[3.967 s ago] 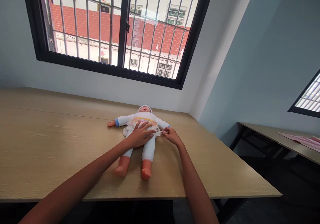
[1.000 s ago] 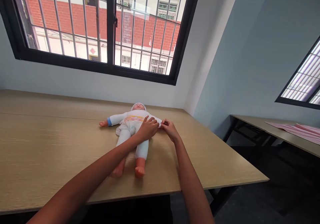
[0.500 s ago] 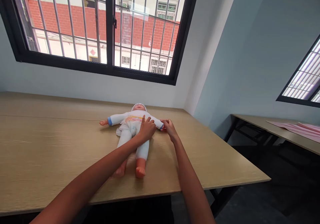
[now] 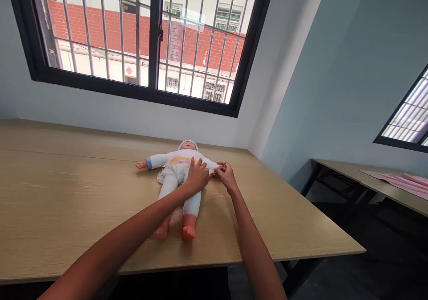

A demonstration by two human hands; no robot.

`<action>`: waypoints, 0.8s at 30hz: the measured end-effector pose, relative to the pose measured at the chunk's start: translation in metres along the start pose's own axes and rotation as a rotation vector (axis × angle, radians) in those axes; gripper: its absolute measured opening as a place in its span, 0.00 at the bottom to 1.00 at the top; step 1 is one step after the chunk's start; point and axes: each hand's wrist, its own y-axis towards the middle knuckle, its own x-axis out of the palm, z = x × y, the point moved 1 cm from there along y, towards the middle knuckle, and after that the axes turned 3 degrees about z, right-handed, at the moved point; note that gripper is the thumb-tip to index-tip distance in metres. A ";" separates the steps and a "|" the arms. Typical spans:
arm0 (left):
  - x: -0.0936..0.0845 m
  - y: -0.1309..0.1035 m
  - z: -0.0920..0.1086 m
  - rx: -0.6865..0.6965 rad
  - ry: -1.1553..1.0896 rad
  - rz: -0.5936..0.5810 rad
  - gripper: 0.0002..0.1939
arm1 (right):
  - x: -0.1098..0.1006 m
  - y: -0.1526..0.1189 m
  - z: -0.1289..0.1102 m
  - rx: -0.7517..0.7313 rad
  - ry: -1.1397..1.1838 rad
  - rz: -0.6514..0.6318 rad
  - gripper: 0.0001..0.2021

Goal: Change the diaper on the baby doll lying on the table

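Observation:
A baby doll (image 4: 170,186) lies on its back on the table, its head toward the window and its bare feet toward me. It wears a white top, white trousers and a cap. My left hand (image 4: 199,177) is over the doll's hip, outer fingers raised and apart, thumb side closed at the sleeve beside the trunk; the exact grip is partly hidden. With fingertips pinched, my right hand (image 4: 226,176) holds the end of the white sleeve (image 4: 210,163) on the right. The doll's hand there is hidden. On the other arm, a blue cuff (image 4: 149,162) and bare hand show.
The wooden table (image 4: 83,211) meets the wall below a barred window (image 4: 152,90), and its front corner juts out at the right. Beyond a gap stands a second table (image 4: 334,165) with pink cloth (image 4: 397,182) on it.
The right sleeve's end now covers the doll's hand and blue cuff, which showed before. My right hand still pinches there. The view has shifted slightly.

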 end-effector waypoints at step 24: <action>-0.007 -0.028 0.018 0.038 -0.142 0.026 0.16 | 0.061 0.033 -0.029 -0.118 -0.418 -0.190 0.16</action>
